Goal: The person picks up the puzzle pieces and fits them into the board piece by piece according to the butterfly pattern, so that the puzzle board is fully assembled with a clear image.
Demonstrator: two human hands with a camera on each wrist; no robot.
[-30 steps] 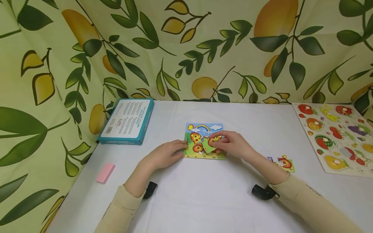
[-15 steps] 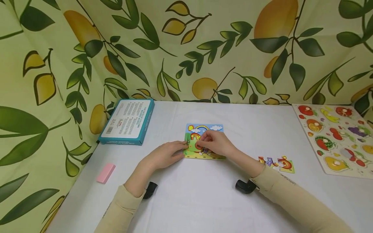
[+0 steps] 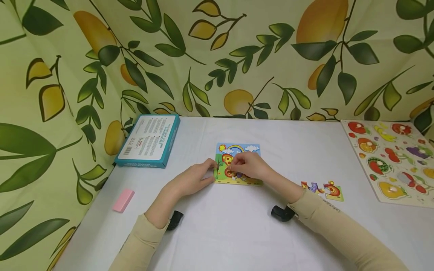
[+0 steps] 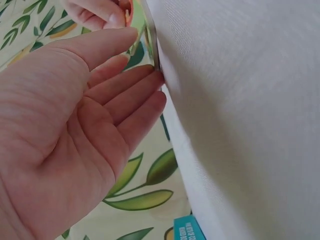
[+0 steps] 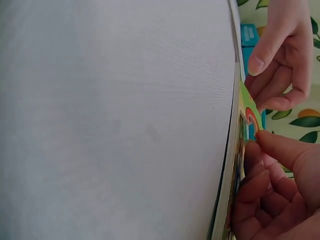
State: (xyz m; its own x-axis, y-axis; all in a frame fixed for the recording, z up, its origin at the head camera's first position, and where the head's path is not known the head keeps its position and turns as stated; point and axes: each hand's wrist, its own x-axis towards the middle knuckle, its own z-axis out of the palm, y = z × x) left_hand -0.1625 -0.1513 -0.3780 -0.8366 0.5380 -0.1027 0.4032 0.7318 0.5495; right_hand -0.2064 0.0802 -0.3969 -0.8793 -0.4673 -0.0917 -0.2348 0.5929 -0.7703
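A small picture puzzle board (image 3: 251, 147), with a sun, rainbow and clouds printed on it, lies flat on the white-covered table. My right hand (image 3: 251, 165) is over its middle, pinching a green puzzle piece (image 5: 253, 114) with a red curl between thumb and fingers. The right wrist view shows that piece slightly tilted above the board, one side close to the surface. My left hand (image 3: 193, 178) stays at the board's left edge, fingers gently bent and fingertips right at the border, holding nothing. Fingers of the right hand hide part of the picture.
Several loose puzzle pieces (image 3: 333, 191) lie right of the board, near the right forearm. A teal-edged box (image 3: 149, 141) is at the back left, with a pink block (image 3: 123, 200) nearer. A fruit peg board (image 3: 390, 162) occupies the right side; a patterned cloth hangs behind.
My right hand has moved left across the board with the piece, then lowered it onto the left-middle part. The left hand's fingers have bent slightly more at the edge.
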